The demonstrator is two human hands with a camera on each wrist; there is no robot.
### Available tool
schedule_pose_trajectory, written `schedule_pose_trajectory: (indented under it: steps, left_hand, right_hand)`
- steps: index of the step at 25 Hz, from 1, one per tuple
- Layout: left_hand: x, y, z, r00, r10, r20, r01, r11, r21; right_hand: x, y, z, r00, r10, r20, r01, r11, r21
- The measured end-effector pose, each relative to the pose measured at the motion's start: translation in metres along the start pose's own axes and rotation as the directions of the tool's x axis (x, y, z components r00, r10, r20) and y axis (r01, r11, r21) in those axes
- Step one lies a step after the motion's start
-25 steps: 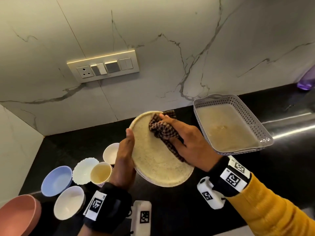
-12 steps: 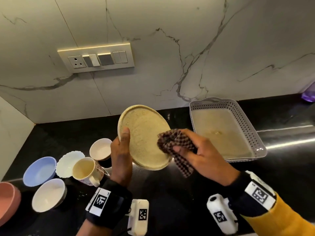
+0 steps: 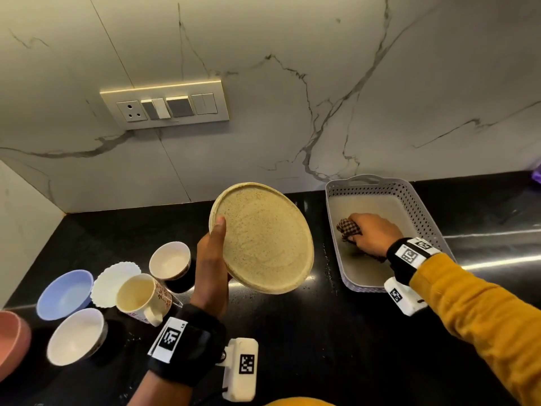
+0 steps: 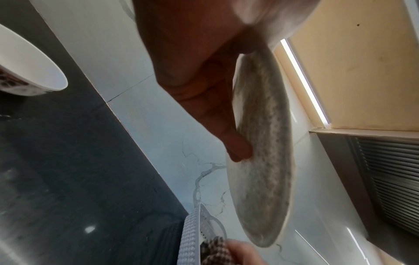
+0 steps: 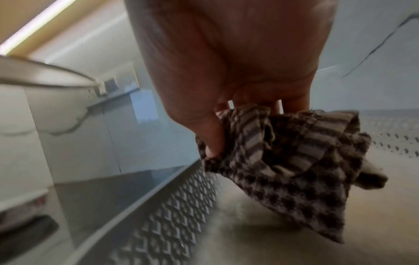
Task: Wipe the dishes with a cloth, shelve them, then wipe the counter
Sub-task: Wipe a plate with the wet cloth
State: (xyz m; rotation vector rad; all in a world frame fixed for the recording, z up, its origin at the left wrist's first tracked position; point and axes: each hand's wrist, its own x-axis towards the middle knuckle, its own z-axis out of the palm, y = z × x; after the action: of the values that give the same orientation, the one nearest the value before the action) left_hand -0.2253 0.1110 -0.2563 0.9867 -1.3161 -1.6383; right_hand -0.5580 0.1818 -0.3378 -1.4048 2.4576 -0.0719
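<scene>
Nearest, left hand [image 3: 211,268] grips a speckled beige plate [image 3: 263,244] by its rim, tilted above the black counter [image 3: 292,332]. Farther right, right hand [image 3: 373,231] clutches a bunched checked cloth [image 3: 348,228] inside the grey perforated tray [image 3: 421,206]. Bowls & mug [image 3: 142,297] sit at left, w/ marble wall [image 3: 292,127] behind.

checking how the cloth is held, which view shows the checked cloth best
The right wrist view: the checked cloth fills the frame, bunched in the right hand inside the grey basket. The head view shows only a small bunch past the fingers; the left wrist view catches just a corner.
</scene>
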Motion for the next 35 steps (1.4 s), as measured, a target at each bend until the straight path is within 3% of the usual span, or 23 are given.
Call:
schedule_pose_trajectory:
  steps: [3, 5, 8, 10, 13, 16, 19, 22, 25, 28, 30, 33, 35]
  left_hand:
    - [-0.001, 0.001, 0.002, 1.000, -0.021, 0.014, 0.021, 1.000, -0.018]
    - [-0.003, 0.001, -0.001, 0.999, -0.032, 0.026, 0.032, 0.999, -0.027]
    - [-0.004, 0.007, -0.004, 0.999, -0.038, 0.025, 0.039, 0.998, -0.042]
    - [-0.004, 0.015, -0.007, 0.999, -0.008, 0.045, 0.011, 0.998, -0.063]
    - [-0.002, 0.030, -0.016, 0.996, 0.027, 0.082, -0.013, 0.986, -0.168]
    - [-0.002, 0.050, -0.027, 0.985, 0.127, 0.118, -0.092, 0.960, -0.266]
    - [-0.004, 0.075, -0.032, 0.949, 0.292, 0.120, -0.263, 0.941, -0.214]
    - [0.003, 0.109, -0.042, 0.903, 0.420, 0.094, -0.409, 0.905, -0.115]
    - [0.010, 0.144, -0.053, 0.765, 0.641, 0.067, -0.644, 0.758, 0.104]
    - [0.016, 0.189, -0.068, 0.620, 0.785, 0.002, -0.756, 0.597, 0.269]
    - [0.018, 0.221, -0.072, 0.476, 0.879, 0.039, -0.782, 0.402, 0.475]
    - [0.017, 0.274, -0.067, 0.203, 0.966, 0.162, -0.781, 0.059, 0.622]
    - [0.024, 0.305, -0.061, 0.124, 0.951, 0.282, -0.769, -0.087, 0.633]
  right_hand:
    - [0.010, 0.003, 0.014, 0.983, 0.024, 0.183, -0.013, 0.998, -0.062]
    - [0.006, 0.000, 0.017, 0.979, 0.012, 0.204, 0.008, 0.995, -0.097]
    - [-0.015, -0.019, -0.002, 0.997, -0.054, 0.057, 0.057, 0.997, -0.049]
    - [-0.037, -0.036, -0.029, 0.983, -0.151, -0.104, 0.166, 0.975, 0.146]
    - [-0.081, -0.073, -0.081, 0.921, -0.290, -0.260, 0.376, 0.835, 0.401]
    - [-0.127, -0.113, -0.125, 0.884, -0.380, -0.272, 0.465, 0.664, 0.585]
    - [-0.161, -0.143, -0.159, 0.878, -0.359, -0.315, 0.466, 0.501, 0.729]
    - [-0.191, -0.172, -0.194, 0.836, -0.276, -0.474, 0.548, 0.382, 0.744]
    - [-0.212, -0.195, -0.223, 0.728, -0.227, -0.646, 0.675, 0.400, 0.620]
    - [-0.229, -0.211, -0.251, 0.597, -0.151, -0.788, 0.766, 0.399, 0.504]
    - [-0.241, -0.219, -0.270, 0.512, -0.101, -0.853, 0.809, 0.391, 0.439]
    - [-0.253, -0.230, -0.302, 0.396, -0.066, -0.916, 0.835, 0.442, 0.329]
    - [-0.254, -0.233, -0.327, 0.343, -0.059, -0.938, 0.822, 0.502, 0.269]
